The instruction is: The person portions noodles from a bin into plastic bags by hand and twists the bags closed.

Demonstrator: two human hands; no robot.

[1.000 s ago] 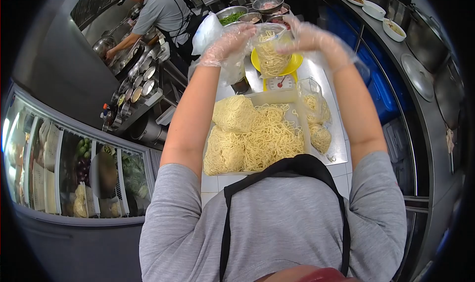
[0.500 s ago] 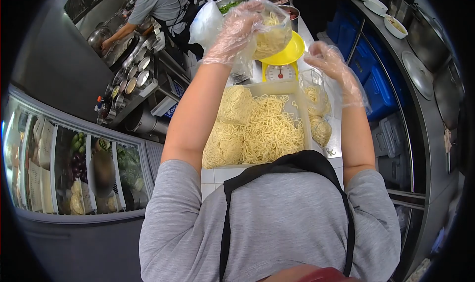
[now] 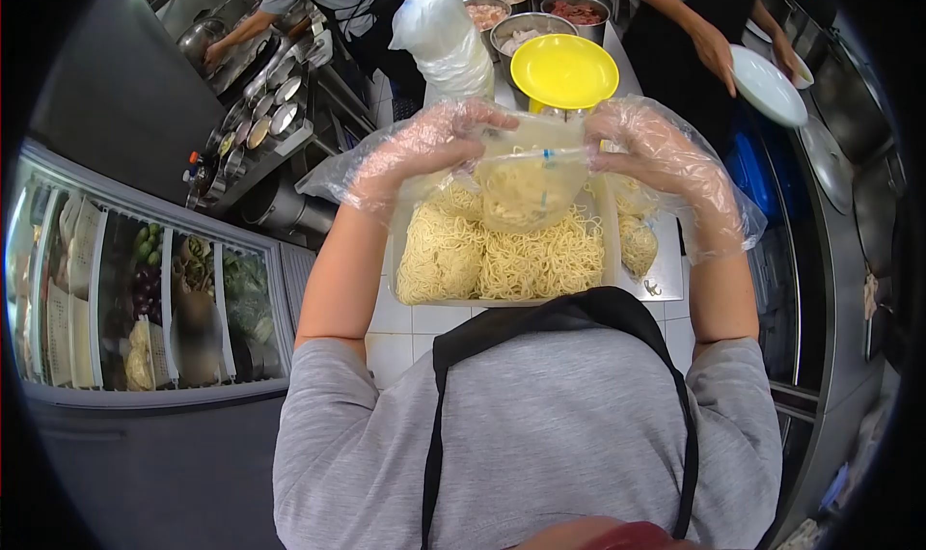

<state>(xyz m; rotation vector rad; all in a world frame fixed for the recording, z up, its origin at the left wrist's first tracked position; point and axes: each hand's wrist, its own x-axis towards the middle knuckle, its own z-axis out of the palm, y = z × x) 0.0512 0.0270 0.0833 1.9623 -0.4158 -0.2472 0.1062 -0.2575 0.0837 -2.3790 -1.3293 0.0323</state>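
Between my two gloved hands hangs a clear plastic bag (image 3: 533, 185) with yellow noodles inside. My left hand (image 3: 431, 145) is closed on the bag's left edge, and my right hand (image 3: 641, 145) pinches its right edge. Loose clear plastic gloves cover both hands. Below the bag sits a translucent tub (image 3: 612, 251) holding loose yellow noodles (image 3: 545, 261) and a noodle bundle (image 3: 439, 263) at its left. Right of the tub lies a filled bag of noodles (image 3: 638, 248). Beyond my hands is a yellow scale pan (image 3: 564, 70); the dial beneath is mostly hidden.
A roll of plastic bags (image 3: 446, 43) stands left of the scale. Several metal bowls of ingredients, one with red meat (image 3: 579, 11), fill the far counter. One person holds a white dish (image 3: 768, 85) at right; another works at left. A glass-topped fridge (image 3: 164, 396) is at lower left.
The noodle bag has come off the scale area toward me, and my right hand has joined my left on it. A person with a white dish has appeared at right.
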